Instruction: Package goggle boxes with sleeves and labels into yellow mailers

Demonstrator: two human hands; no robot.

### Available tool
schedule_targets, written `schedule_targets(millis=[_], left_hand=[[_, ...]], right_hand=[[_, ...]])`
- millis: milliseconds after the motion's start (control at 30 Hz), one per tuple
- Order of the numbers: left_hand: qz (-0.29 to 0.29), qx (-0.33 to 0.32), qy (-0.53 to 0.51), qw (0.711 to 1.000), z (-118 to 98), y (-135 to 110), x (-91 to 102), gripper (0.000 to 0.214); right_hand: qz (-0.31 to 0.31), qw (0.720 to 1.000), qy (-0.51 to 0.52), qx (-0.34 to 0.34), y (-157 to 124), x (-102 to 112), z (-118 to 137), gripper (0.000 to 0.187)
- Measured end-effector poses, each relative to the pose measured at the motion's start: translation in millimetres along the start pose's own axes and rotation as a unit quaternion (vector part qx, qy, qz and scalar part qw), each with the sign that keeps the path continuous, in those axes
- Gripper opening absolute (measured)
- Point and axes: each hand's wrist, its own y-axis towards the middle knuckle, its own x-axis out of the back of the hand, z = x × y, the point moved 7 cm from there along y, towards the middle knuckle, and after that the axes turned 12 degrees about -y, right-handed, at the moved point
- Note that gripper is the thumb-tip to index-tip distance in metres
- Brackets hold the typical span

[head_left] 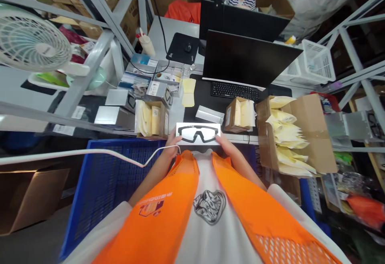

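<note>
A slim white box (pixel 199 139) is held between two hands just over the near edge of the desk (pixel 178 115), about midway along it. It is a long rectangle, its broad face turned up, its long sides running along the desk's edge. On that face are glasses (pixel 197 133) with a thick black frame and pale lenses, spanning nearly the whole width; whether printed or real, I cannot tell. A plain white margin surrounds them.

The left hand (pixel 172 143) grips the box's left end, its thumb lying over the lower left corner of the face, by the frame. The right hand (pixel 225 143) grips the right end, its thumb at the lower right corner. The box fills the space between the hands, with the middle of its face uncovered. Both sets of fingers are closed around the ends; how far they curl underneath is hidden.

Beyond the box, on the desk's black mat (pixel 192 114), lies a flat pale packet (pixel 209 114). Near the desk's front edge, a small carton (pixel 165 125) of yellow packets stands left of the box and another carton (pixel 229 119) right of it. Yellow slips (pixel 189 92) lie farther back, left of the keyboard (pixel 234 91). A white cord (pixel 117 152) ends near the left hand, above a blue crate (pixel 86 192).
</note>
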Motion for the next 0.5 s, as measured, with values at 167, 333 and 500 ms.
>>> schedule_targets(millis=[167, 333, 500], left_hand=[[0.123, 0.11, 0.114, 0.98, 31.2, 23.7, -29.2, 0.085], [0.157, 0.048, 0.391, 0.905, 48.7, 98.8, -59.8, 0.06], [0.256, -0.061, 0.601, 0.754, 90.2, 153.2, -114.9, 0.037]], right_hand=[[-0.095, 0.978, 0.164, -0.083, -53.8, 17.9, -29.7, 0.073], [-0.245, 0.921, 0.28, -0.12, -127.5, 40.2, -72.1, 0.064], [-0.411, 0.832, 0.348, -0.133, -223.6, 52.7, -121.6, 0.055]])
